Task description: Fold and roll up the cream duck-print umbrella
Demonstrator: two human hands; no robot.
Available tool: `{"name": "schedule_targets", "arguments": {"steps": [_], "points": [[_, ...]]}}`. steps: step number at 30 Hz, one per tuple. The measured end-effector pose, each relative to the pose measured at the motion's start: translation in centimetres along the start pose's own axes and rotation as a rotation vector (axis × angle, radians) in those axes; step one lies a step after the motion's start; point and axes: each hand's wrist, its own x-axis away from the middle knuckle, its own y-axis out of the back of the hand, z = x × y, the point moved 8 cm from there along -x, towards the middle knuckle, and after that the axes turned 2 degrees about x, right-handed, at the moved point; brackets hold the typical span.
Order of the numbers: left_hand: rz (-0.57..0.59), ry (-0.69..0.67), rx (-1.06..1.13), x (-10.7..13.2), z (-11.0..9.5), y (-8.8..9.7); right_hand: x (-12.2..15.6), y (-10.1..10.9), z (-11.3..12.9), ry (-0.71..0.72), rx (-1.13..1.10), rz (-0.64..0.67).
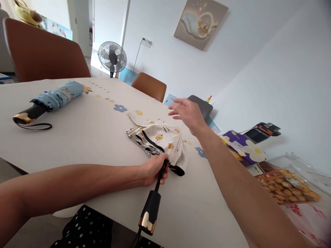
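A cream umbrella (165, 139) with small yellow cartoon figures lies loosely folded on the table, its black and gold handle pointing toward me over the near edge. My left hand (154, 168) is closed around its black shaft, just below the gathered cloth. Above the far right side of the cloth, my right hand (187, 115) hovers with its fingers apart, holding nothing. Farther left rests a blue umbrella (60, 96), rolled up, with a black and gold handle and a wrist loop.
The table (90, 144) has a white cloth with printed flowers. Brown chairs (46, 51) and a fan (112, 58) stand beyond it. Along the right side are a purple box (240, 146), a packet of round snacks (287, 186) and a clear plastic container (307, 168).
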Motion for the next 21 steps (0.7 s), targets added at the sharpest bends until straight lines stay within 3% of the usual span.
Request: {"name": "schedule_targets", "arguments": {"steps": [2,5,10,14,19,21], "points": [[0.004,0.005,-0.008,0.0,0.2,0.0,0.1,2.3,-3.7,-0.089,0.164,-0.109],[0.022,-0.004,-0.038,0.2,0.5,-0.4,0.5,4.2,-7.9,-0.177,0.347,-0.15],[0.094,0.047,-0.121,0.7,1.5,-1.1,1.2,4.5,-11.9,-0.299,0.532,-0.008],[0.107,0.142,-0.127,0.8,1.7,-1.2,1.5,5.0,-13.1,-0.325,0.547,-0.013],[0.071,0.163,-0.202,1.0,1.3,-1.0,0.9,5.6,-11.6,-0.087,0.362,-0.272],[0.07,0.181,-0.214,1.1,1.5,-1.0,0.4,4.5,-11.8,-0.047,0.441,-0.242]]}}
